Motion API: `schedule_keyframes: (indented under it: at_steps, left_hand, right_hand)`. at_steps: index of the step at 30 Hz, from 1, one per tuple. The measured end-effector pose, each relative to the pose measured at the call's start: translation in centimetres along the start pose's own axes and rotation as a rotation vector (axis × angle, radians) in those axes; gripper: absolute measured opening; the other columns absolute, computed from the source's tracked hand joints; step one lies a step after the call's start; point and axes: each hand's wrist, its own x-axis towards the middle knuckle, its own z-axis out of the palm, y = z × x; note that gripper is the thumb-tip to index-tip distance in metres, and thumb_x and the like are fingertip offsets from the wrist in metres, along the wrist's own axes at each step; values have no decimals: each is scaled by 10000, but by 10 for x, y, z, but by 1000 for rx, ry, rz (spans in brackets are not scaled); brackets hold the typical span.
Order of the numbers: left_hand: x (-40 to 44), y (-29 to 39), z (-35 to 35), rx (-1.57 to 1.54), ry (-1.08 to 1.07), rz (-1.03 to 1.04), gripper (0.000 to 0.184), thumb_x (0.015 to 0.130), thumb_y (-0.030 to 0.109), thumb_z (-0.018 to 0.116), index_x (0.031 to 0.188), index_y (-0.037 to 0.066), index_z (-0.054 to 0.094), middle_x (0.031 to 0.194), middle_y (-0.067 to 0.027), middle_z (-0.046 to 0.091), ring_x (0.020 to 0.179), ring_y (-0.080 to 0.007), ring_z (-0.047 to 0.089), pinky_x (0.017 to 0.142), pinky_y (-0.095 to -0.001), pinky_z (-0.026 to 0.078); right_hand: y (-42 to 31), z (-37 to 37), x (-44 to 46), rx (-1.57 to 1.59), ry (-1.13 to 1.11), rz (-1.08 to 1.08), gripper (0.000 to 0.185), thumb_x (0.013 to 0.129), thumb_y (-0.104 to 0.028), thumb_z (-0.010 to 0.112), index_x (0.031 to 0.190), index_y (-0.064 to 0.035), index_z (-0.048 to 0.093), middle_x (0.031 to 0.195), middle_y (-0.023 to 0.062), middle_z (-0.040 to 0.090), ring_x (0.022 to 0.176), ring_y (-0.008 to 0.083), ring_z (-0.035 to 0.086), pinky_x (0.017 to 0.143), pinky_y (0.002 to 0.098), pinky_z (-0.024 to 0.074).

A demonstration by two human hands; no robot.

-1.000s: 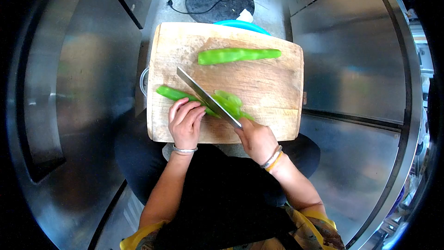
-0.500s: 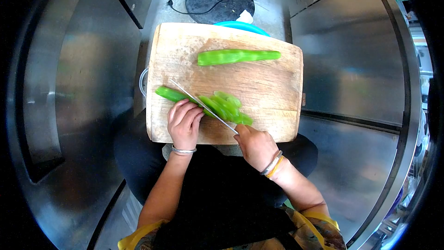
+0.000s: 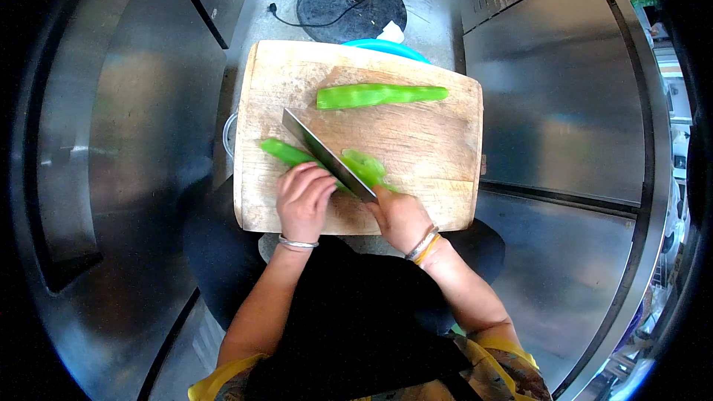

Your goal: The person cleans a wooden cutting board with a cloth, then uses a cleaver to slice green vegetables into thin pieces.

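From the head view, here we go: the knife (image 3: 327,156) has just tipped over, its broad face showing where a moment ago it looked thin, almost edge-on. It slants from far left down to near right, between the uncut end of the near stalk (image 3: 278,148) and the slices (image 3: 365,164). Slicing is under way, I'd say, with a fair length still whole on the left; whether the edge is in the stalk right now, I can't tell.

The left hand (image 3: 301,212) has its fingers bent and bunched side by side, pressing on the near stalk just left of the blade; its thumb is hidden, so no telling if it pinches. The right hand (image 3: 403,221) is closed round the handle, near right of the slices.

And against the earlier frame? The left hand and near stalk have slid a touch right over the board (image 3: 431,148), towards the slices. The slices, fanned out in plain sight then, are now partly behind the blade. The far stalk (image 3: 371,95) hasn't budged, lying whole across the far side, and beyond the board's far edge there's still that blue rim (image 3: 386,47) peeping out.
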Motion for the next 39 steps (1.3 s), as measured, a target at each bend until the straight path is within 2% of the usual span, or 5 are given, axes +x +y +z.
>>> schedule_keyframes:
  at_steps: [6,10,31,37,39]
  left_hand:
    - [0,12,22,-15,-28,97,154,668,77,729,811,71,674,913,-39,640,946,-243,608,821,-383,440]
    - [0,15,19,0,-36,48,157,665,58,731,808,60,665,916,-55,629,944,-257,606,819,-381,438]
    - [0,14,19,-15,-24,42,137,675,59,721,794,57,654,909,-64,627,943,-263,604,821,-389,441]
    - [1,14,20,-44,-27,34,129,678,67,724,788,58,656,906,-63,629,939,-263,608,834,-390,443]
    - [0,13,19,-48,-40,30,129,685,55,720,802,47,665,918,-74,635,951,-277,602,843,-393,457]
  right_hand:
    - [22,-11,-24,-36,76,36,163,896,-184,554,943,-40,494,822,188,636,700,397,630,617,488,512]
    - [14,-17,-35,54,125,34,149,882,-139,580,952,-22,522,774,208,600,692,414,598,603,477,483]
    - [7,-21,-58,-39,45,46,116,872,-98,551,937,-23,490,772,193,621,653,385,633,570,469,528]
    - [9,-11,-36,-4,64,34,142,889,-120,557,949,-21,475,764,214,602,672,413,601,596,485,482]
    - [14,-1,-22,-87,-36,89,152,887,-135,561,952,-23,481,773,217,603,684,414,599,597,485,480]
